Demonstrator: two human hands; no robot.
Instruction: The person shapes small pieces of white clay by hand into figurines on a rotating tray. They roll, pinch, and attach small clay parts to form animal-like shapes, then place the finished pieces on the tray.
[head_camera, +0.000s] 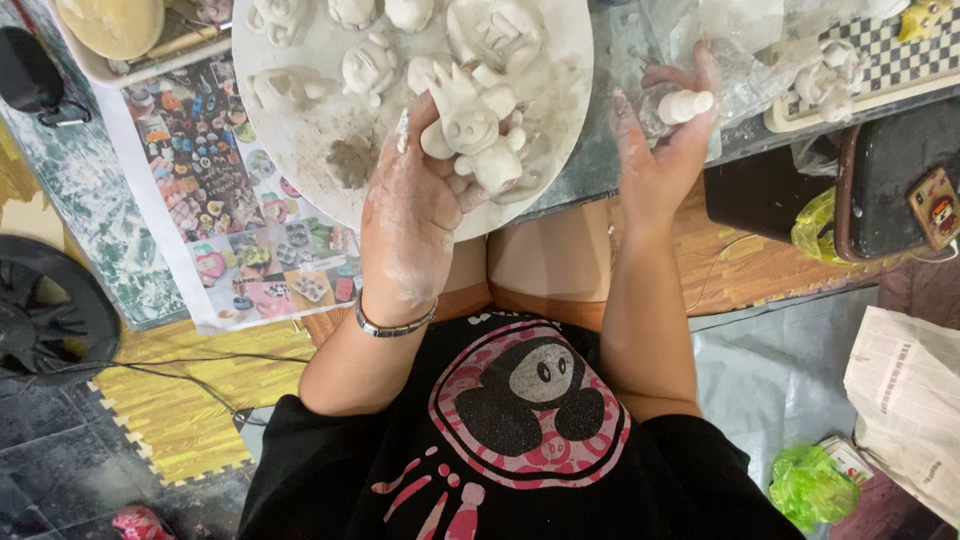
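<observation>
My left hand (412, 215), dusted with white clay, grips a white clay animal figurine (472, 128) with ears and a face, held over the near rim of a round white board (330, 120). Several other unfired clay figures (370, 65) lie on that board. My right hand (660, 150) is raised to the right of the board, palm up, pinching a small white clay piece (686, 104) between fingertips and thumb. A silver bracelet (395, 325) circles my left wrist.
A colourful printed sheet (225, 200) lies left of the board on the low table. Crumpled clear plastic (750, 50) and a checkered tray (880, 70) with clay figures sit at the right. A black fan (45, 310), a dark box (900, 180), green bags (810, 485) and newspaper (905, 400) lie on the floor.
</observation>
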